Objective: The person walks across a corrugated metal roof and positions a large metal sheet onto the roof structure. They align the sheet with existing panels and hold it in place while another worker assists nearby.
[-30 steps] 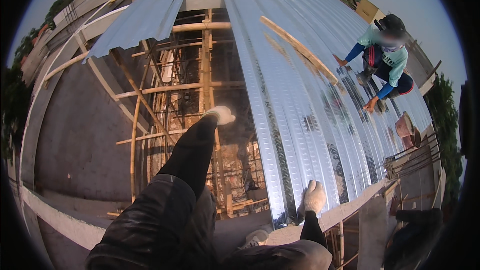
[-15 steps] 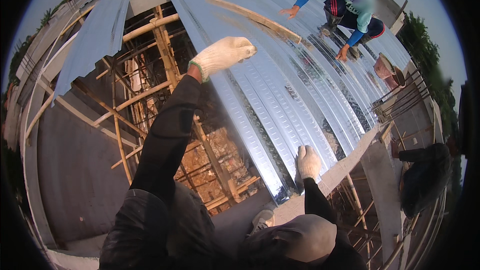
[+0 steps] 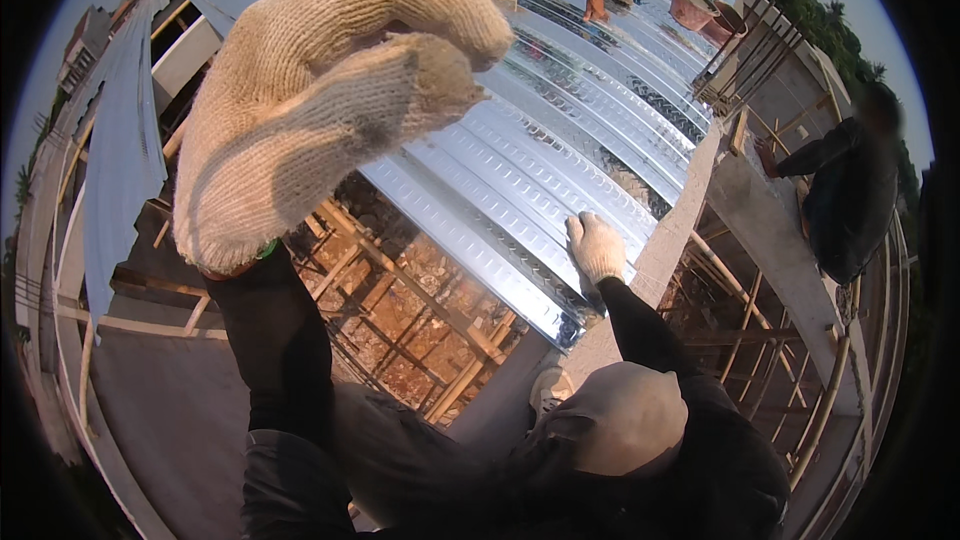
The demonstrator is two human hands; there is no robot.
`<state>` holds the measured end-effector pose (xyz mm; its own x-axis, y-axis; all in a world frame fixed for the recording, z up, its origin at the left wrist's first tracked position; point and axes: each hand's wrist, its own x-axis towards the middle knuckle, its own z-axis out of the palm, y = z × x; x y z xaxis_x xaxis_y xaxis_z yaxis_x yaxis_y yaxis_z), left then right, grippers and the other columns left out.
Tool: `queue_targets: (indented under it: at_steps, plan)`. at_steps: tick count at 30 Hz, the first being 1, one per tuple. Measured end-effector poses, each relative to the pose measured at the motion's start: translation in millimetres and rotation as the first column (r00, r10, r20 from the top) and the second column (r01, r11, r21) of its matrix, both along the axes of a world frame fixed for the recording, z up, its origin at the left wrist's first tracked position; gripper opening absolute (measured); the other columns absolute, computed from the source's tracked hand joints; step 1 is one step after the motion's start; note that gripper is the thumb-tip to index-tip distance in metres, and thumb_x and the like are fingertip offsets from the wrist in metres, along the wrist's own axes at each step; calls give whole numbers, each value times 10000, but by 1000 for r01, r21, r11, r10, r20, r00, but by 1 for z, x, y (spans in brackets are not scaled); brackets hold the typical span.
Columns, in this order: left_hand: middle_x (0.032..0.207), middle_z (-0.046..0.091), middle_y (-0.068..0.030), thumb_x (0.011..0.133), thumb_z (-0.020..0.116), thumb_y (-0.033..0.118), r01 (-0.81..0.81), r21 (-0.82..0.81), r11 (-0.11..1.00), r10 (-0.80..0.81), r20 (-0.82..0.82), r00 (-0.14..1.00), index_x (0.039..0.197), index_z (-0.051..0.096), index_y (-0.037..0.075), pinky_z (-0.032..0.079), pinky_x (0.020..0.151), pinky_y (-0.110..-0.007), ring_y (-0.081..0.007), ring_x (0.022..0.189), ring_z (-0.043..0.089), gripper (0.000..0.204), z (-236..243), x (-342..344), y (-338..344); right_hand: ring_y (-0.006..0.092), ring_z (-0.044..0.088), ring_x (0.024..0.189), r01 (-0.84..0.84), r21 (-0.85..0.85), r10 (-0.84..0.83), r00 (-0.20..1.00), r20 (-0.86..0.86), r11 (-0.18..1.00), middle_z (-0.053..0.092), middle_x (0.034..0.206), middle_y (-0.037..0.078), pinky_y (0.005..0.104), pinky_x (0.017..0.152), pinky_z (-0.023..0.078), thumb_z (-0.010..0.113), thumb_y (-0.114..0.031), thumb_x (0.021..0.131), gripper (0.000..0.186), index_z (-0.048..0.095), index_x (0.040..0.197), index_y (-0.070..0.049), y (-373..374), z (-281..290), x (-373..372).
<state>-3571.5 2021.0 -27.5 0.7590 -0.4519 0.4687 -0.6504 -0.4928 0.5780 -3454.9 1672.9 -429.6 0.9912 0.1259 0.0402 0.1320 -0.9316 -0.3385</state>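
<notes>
My left hand, in a cream knitted glove with a dirty thumb tip, is raised large and close in the upper left. Its fingers are curled toward the thumb, and no object shows between them. The hand hides part of the roof deck and the opening behind it. My right hand, gloved alike, rests on the shiny ribbed metal decking sheet near its end, fingers laid on the surface. That sheet's end lies along a concrete beam.
Left of the sheets is an opening with bamboo poles over rubble below. A co-worker's hand touches the far decking near two buckets. Another person is at the right by a concrete ledge. Rebar sticks up at the beam.
My left hand has come up and much closer, from above the sheets. My right hand stays on the sheet. The view has shifted, leaving the co-worker partly cut off at the top.
</notes>
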Motion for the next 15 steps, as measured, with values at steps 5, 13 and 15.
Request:
queue_targets:
  at_steps: [5,13,15]
  plan:
    - [1118,714,-80,1047,660,438,261,259,930,-265,-19,964,1189,726,33,549,984,-354,-195,1066,674,435,-25,-29,-51,435,716,1063,11,4,-11,1000,0,1000,747,1087,238,536,925,560,538,-476,1066,490,737,1074,-28,-6,24,-7]
    - [1106,713,-81,1022,678,429,472,476,741,-465,-143,874,1180,730,30,550,963,-353,-196,1047,675,432,-70,-60,-73,435,716,1051,137,217,-119,988,-95,966,749,1084,231,529,924,564,545,-476,1066,481,741,1068,-36,-12,17,-6]
    - [1103,713,-81,1016,682,427,483,502,717,-475,-153,866,1177,731,29,550,958,-353,-196,1043,675,432,-76,-61,-77,434,717,1047,15,50,-13,999,-37,999,750,1079,229,526,927,564,548,-476,1064,482,744,1073,-36,-13,15,-3]
